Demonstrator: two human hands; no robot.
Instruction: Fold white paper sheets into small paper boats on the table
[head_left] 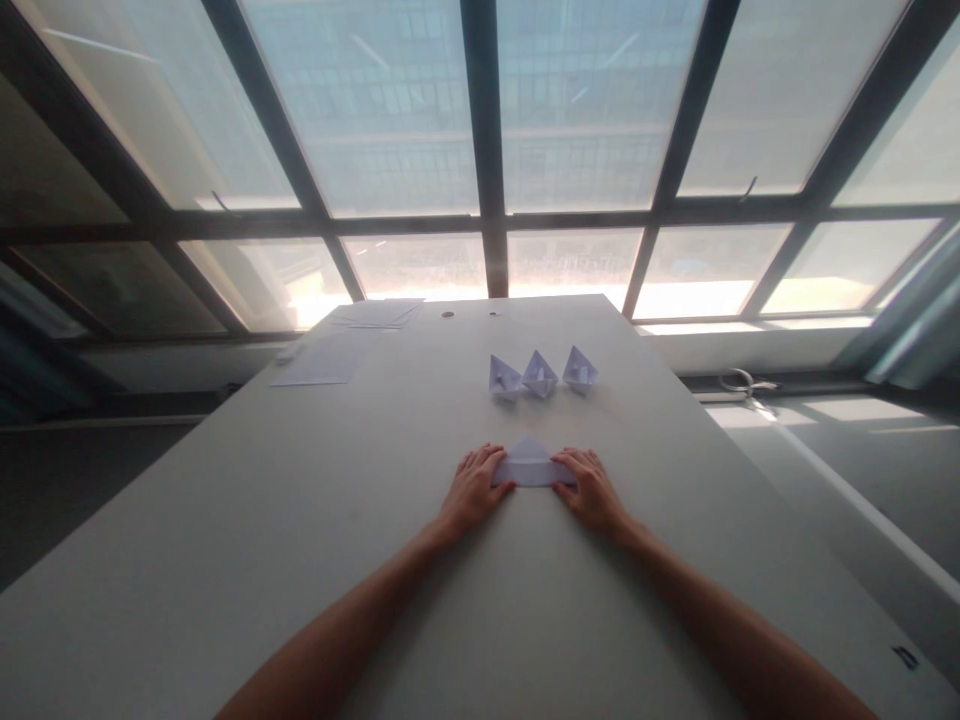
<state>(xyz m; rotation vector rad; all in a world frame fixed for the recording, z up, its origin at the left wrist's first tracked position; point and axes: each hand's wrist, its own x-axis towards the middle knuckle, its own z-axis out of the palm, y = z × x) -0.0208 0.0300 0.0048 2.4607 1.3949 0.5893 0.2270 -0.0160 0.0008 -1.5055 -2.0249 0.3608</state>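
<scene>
A partly folded white paper [531, 463], hat-shaped with a pointed top and a band folded up along its bottom, lies flat on the pale table [300, 520]. My left hand [474, 489] presses its left end with the fingers spread. My right hand [590, 488] presses its right end the same way. Beyond it three finished paper boats [541, 374] stand in a row.
Flat sheets of white paper [330, 356] lie at the far left of the table, with more sheets [379, 312] near the far edge. Large windows fill the wall behind. A window sill with a white cable [742, 382] runs to the right.
</scene>
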